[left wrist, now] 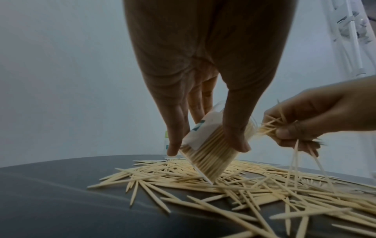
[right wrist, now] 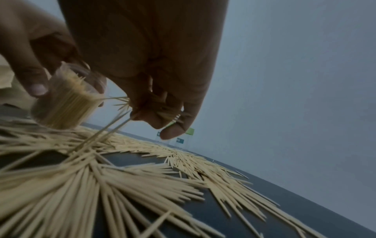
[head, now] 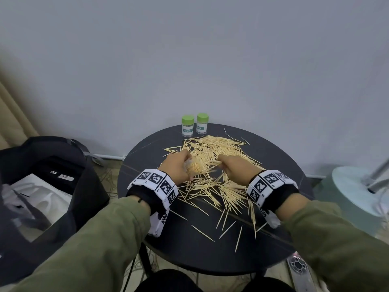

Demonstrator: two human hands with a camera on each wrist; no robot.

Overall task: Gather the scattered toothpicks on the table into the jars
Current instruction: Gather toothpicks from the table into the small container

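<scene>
From the head view, the left hand is gripping an open jar above the scattered toothpicks on the table, nearer the person than two capped jars. In the left wrist view, the fingers are clamping the tilted, nearly full jar. In the right wrist view, the right hand, just beside that jar's mouth, is pinching a bundle of toothpicks.

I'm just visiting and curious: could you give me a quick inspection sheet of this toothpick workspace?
Surface: round dark table.
Job's things: scattered pale wooden toothpicks; clear open jar, tilted, nearly full; two green-lidded jars at the far edge.
Clutter: nothing seen.
Grippers: left hand holds the open jar; right hand pinches a toothpick bunch at its mouth.
Cables: thin cords on the floor.
Surroundings: grey wall, open black bag.
</scene>
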